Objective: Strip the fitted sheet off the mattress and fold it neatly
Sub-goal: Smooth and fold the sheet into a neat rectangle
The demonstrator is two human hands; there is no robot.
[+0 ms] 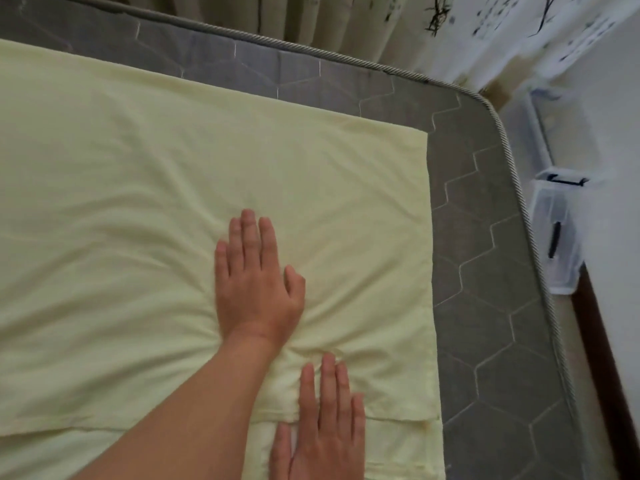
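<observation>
Surface: a grey mattress [485, 271] with hexagon quilting and a corded edge trim [512, 161]. The pale yellow fitted sheet [138, 202] lies on top of it in flat folded layers. Its far and right edges are straight, leaving a strip of bare mattress along both sides. Stacked layer edges show near the bottom of the view.

Room: beige curtains [311, 15] hang beyond the far edge. A wall with a plant pattern [519, 26] stands at the corner. A clear plastic storage box [554, 237] sits on the floor beside the mattress.

Hands: the left hand [254, 282] rests palm down on the sheet, fingers straight and together, with creases radiating from the wrist. The right hand [325, 427] lies flat nearer the body, fingers extended, pressing the layered edge.
</observation>
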